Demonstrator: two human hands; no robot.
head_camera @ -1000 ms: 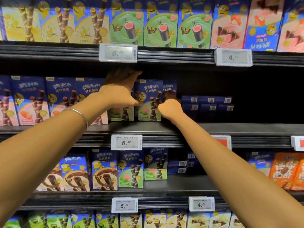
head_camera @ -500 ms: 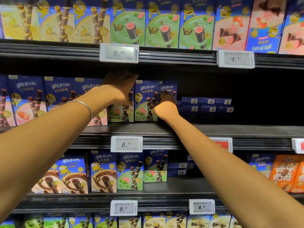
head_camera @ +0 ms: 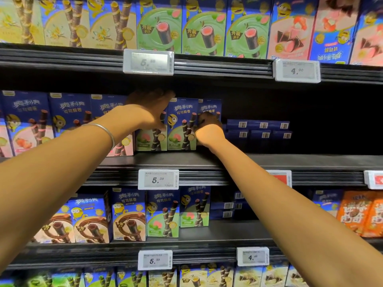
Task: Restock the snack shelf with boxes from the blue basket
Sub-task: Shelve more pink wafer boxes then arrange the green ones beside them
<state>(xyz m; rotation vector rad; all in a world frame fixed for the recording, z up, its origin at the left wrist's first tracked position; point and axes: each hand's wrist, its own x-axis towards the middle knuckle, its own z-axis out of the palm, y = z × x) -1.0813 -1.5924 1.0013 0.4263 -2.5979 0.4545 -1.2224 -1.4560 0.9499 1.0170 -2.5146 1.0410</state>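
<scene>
A: Item 1, nearest: left hand?
B: Spread flat over the top of a green-front box, likely steadying the row.
A: Item 2: right hand?
B: At 3 o'clock of it, fingers curled on the end box, seemingly squaring it into line on the middle shelf.
A: Farther back?
B: Flat blue boxes, 3 o'clock, deep. Blue basket: not in view.

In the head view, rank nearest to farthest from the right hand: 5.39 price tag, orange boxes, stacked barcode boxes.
1. Stacked barcode boxes, just right of the right hand.
2. 5.39 price tag, below and left.
3. Orange boxes, far lower right.
</scene>
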